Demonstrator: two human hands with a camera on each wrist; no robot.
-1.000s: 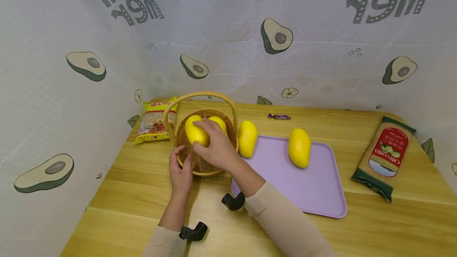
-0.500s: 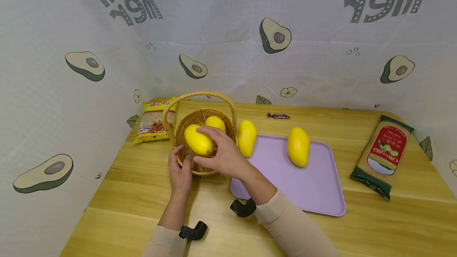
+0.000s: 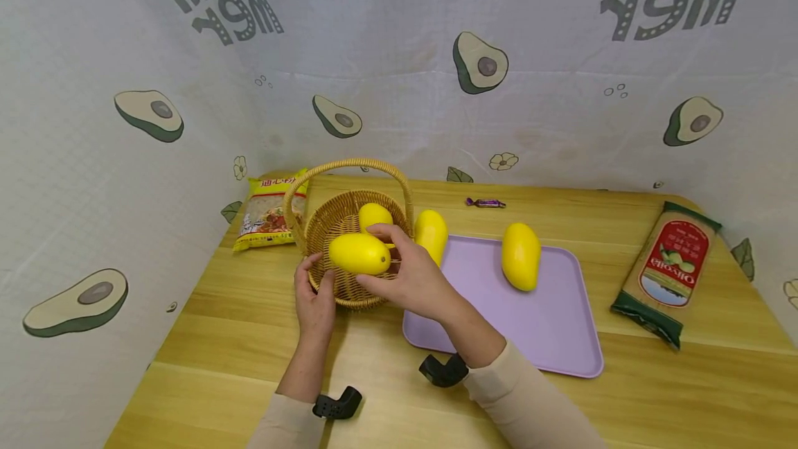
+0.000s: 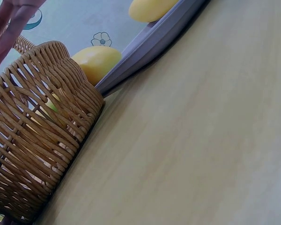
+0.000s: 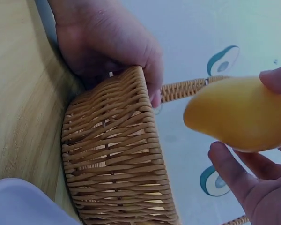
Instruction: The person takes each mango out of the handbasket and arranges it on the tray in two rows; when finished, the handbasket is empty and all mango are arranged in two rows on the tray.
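Pinched a yellow mango [image 3: 358,253] between the thumb and fingers of the right hand [image 3: 416,279], just above the wicker basket [image 3: 332,215]. Gripped the basket's near-left rim in the fingers of the left hand [image 3: 316,305]. Showed a second mango [image 3: 375,215] inside the basket, toward its far side, and a third mango [image 3: 431,229] just right of the basket, beside a lilac tray [image 3: 511,328]. Showed a fourth mango [image 3: 521,256] on that tray, farther right of the basket.

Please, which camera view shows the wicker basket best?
The head view: the wicker basket shows its opening and arched handle. Both wrist views show its woven side closer, but cut off, with only part of the handle.
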